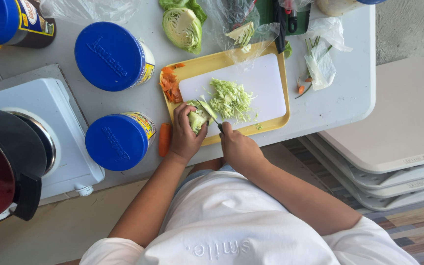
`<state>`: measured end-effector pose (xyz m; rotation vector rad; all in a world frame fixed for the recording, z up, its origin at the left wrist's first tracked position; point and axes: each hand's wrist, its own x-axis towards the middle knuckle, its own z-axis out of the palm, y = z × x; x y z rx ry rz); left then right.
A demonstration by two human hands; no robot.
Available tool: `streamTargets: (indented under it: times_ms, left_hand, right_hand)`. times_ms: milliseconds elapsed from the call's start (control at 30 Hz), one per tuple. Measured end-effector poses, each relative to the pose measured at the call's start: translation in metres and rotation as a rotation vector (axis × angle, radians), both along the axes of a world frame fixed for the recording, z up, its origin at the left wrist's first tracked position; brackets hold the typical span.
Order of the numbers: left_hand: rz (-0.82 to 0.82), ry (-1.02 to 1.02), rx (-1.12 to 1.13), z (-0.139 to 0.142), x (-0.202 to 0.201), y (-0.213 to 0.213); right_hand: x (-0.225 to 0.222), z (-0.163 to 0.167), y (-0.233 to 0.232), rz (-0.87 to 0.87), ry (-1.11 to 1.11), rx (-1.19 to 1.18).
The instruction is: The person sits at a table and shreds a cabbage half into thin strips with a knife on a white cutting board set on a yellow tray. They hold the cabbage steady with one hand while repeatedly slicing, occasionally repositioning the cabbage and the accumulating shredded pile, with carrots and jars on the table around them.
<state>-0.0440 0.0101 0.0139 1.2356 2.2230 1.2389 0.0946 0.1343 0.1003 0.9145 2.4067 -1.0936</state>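
At tabletop [330,105] centre, on white cutting board [266,83] inside yellow tray [284,83]: left hand [186,135] clamped over cabbage wedge [197,118], fingers [180,114] curled down, grip closed around wedge. Right hand [239,147] closed on knife [210,116] handle, grip tight, blade angled across wedge's cut face, tip toward shredded cabbage pile [230,99]. Judging step as shredding: best done with fingertips tucked back behind knuckles, blade riding beside knuckles, thin even slices, wedge flat side down so no rocking. Wedge sits at board's near-left corner, partly over tray rim, so worth sliding further onto board before cutting. Pile lies just beside blade path, likely needs pushing aside to keep room. Carrot peelings [169,84] heaped at tray's left edge, whole carrot [164,139] on tabletop just left of left hand. Half cabbage [182,27] further back, another cabbage piece [241,34] inside clear plastic bag [231,22]. Two blue-lidded jars [116,142] left of tray, stove [60,127] with dark pot [3,162] at far left.
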Motion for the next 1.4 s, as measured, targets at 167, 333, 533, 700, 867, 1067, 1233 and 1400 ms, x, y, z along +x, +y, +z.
streamTargets:
  times_ms: [167,333,533,700,867,1067,1233,1400]
  left_hand:
    - [0.006,0.030,0.021,0.001,0.001,0.005]
    - [0.016,0.023,-0.004,0.006,0.005,0.005]
    - [0.023,0.033,-0.023,0.003,0.010,0.003]
    - [0.011,0.070,0.008,0.002,0.010,0.002]
    - [0.013,0.031,0.015,0.001,0.010,-0.001]
    - [-0.005,0.045,0.009,-0.002,0.010,-0.004]
    - [-0.005,0.026,0.004,-0.003,0.009,-0.002]
    - [0.032,0.053,0.021,-0.004,0.011,0.001]
  right_hand:
    - [-0.018,-0.029,-0.004,-0.012,0.023,0.097]
    - [0.004,-0.032,-0.011,-0.038,0.012,0.098]
    - [0.003,-0.046,-0.008,0.018,0.043,0.157]
    - [0.018,-0.029,-0.006,-0.034,-0.010,0.095]
    - [0.021,-0.002,0.005,-0.071,-0.025,-0.007]
    - [0.015,0.004,-0.002,-0.051,0.036,-0.025]
    - [-0.005,-0.020,-0.008,-0.054,0.086,0.051]
    - [0.001,-0.031,-0.012,-0.071,0.013,0.092]
